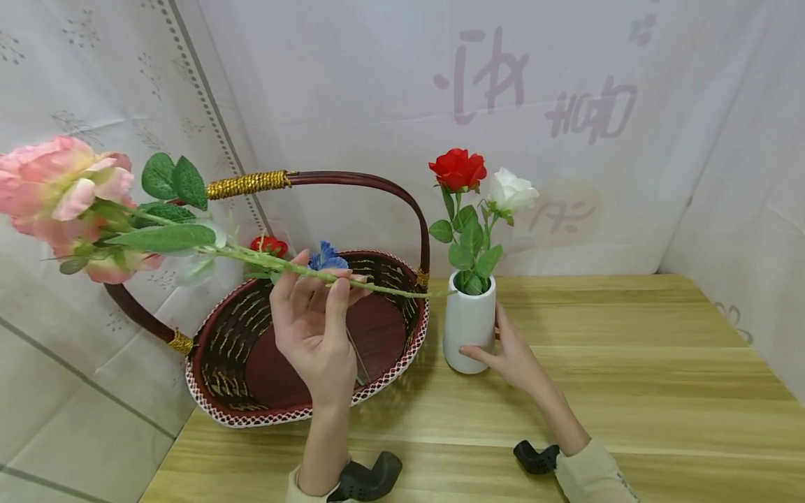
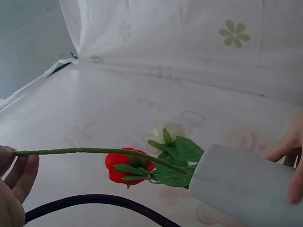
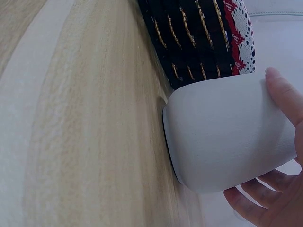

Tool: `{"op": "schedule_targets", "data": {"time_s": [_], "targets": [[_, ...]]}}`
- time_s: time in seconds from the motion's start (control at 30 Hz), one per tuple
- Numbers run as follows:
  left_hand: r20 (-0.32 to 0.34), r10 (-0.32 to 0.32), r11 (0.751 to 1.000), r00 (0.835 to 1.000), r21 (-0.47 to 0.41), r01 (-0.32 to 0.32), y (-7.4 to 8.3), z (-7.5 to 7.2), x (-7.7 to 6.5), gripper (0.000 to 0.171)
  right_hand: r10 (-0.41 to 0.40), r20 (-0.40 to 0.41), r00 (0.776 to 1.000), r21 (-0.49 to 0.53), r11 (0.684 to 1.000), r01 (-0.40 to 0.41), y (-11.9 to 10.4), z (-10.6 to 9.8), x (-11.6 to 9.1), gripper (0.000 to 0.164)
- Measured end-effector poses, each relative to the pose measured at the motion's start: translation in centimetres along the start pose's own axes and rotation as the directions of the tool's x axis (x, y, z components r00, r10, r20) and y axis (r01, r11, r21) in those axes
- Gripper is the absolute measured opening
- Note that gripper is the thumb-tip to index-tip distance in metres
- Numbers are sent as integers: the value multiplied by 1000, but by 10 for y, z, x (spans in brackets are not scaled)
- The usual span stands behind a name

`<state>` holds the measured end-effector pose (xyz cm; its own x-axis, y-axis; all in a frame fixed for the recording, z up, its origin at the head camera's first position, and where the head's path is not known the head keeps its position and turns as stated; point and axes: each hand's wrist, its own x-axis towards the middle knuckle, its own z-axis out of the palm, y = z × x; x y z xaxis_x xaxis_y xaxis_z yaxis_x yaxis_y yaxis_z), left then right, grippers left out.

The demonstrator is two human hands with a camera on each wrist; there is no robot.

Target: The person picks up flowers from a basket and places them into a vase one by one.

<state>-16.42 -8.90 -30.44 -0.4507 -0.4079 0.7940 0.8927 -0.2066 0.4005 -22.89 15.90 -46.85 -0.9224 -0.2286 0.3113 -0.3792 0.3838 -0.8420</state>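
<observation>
My left hand [image 1: 317, 335] pinches the long green stem [image 2: 90, 150] of an artificial pink flower [image 1: 69, 202] above the basket. The blossom points to the left, and the stem's bare end reaches the mouth of a white vase [image 1: 468, 335]; whether it touches the rim I cannot tell. With thumb and fingers on opposite sides, my right hand [image 1: 518, 356] grips the lower part of the vase, which stands on the table. A red rose [image 1: 458, 170] and a white rose [image 1: 511, 190] stand in the vase with their green leaves.
Left of the vase sits a dark woven basket [image 1: 251, 419] with lace trim and a tall arched handle [image 1: 365, 180]. A red flower [image 1: 269, 245] and a blue flower [image 1: 327, 257] lie in it. Wooden tabletop [image 1: 629, 363] extends right; a white printed cloth [image 1: 352, 91] hangs behind.
</observation>
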Motion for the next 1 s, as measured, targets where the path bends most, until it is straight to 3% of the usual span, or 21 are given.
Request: {"op": "schedule_targets", "data": {"time_s": [0.77, 1.0], "targets": [[80, -97, 988, 992, 131, 86, -33, 22, -12, 44, 1, 1, 1000, -3, 1000, -1, 1, 0, 0, 104], [94, -85, 983, 992, 170, 68, -43, 32, -16, 45, 8, 3, 1000, 1, 1000, -8, 1, 0, 0, 106]]}}
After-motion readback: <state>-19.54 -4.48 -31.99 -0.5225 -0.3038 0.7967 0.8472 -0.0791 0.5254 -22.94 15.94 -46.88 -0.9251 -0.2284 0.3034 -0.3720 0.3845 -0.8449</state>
